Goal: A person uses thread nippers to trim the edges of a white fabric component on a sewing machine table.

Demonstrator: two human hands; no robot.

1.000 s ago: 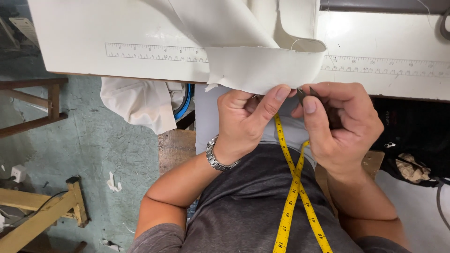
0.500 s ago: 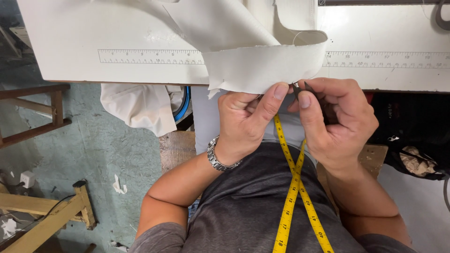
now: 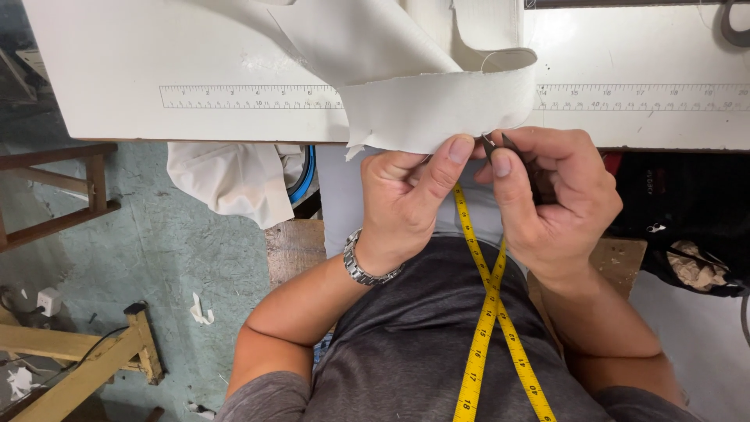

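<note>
A piece of off-white cloth [image 3: 422, 109] hangs over the front edge of a white work table [image 3: 156, 55]. My left hand [image 3: 406, 195] pinches the cloth's lower edge, thumb on top. My right hand [image 3: 551, 195] is closed around a small dark metal thread snip [image 3: 500, 144], whose tips touch the cloth edge right next to my left thumb. A yellow measuring tape [image 3: 492, 305] hangs from my neck down over my grey shirt. A metal watch sits on my left wrist.
A printed ruler strip [image 3: 250, 97] runs along the table front. More white cloth [image 3: 234, 176] hangs under the table at left. Wooden frames [image 3: 78, 367] stand on the green floor at left. A dark bag [image 3: 687, 219] lies at right.
The view has shifted slightly. Both hands stay at the cloth's edge in nearly the same pose, with the snip tips still at the edge.
</note>
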